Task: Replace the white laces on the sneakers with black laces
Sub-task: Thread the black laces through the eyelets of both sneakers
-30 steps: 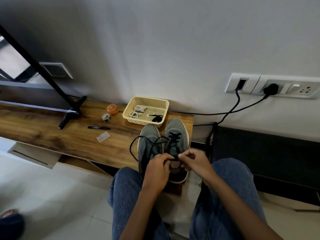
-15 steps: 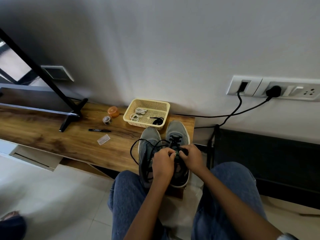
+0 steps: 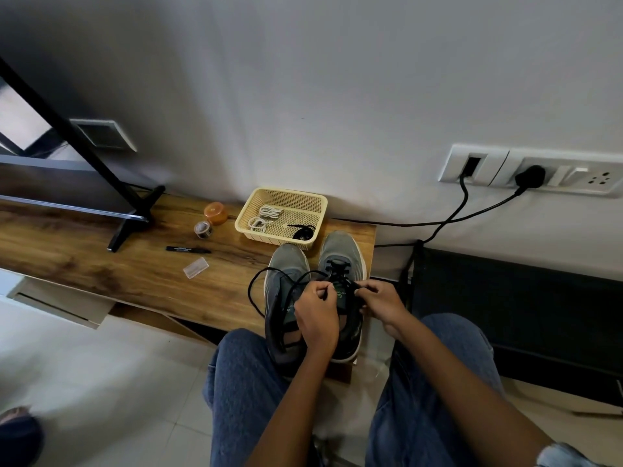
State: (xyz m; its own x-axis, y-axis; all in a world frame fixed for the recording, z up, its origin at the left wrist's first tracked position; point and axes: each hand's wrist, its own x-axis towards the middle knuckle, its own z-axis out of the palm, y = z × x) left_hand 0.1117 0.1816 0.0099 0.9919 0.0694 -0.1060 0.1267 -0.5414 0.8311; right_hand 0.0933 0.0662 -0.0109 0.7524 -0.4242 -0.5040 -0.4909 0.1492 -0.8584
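Note:
Two grey sneakers stand side by side at the right end of the wooden bench (image 3: 101,264). The right sneaker (image 3: 340,251) has black lace threaded through its front eyelets. My left hand (image 3: 317,315) pinches one black lace end over its tongue. My right hand (image 3: 381,301) pinches the other end at the shoe's right side. The left sneaker (image 3: 286,264) has a loose black lace (image 3: 251,291) looping out to its left. White laces (image 3: 264,217) lie coiled in the yellow basket (image 3: 283,193), beside a black lace bundle (image 3: 303,230).
On the bench lie a black marker (image 3: 187,250), a clear plastic piece (image 3: 195,267), a tape roll (image 3: 203,229) and an orange lid (image 3: 215,212). A black stand foot (image 3: 131,217) sits left. Black cables (image 3: 448,217) run from the wall sockets. My knees flank the shoes.
Both hands moved up the right sneaker from its heel end to the tongue, then drew slightly apart, each with a lace end.

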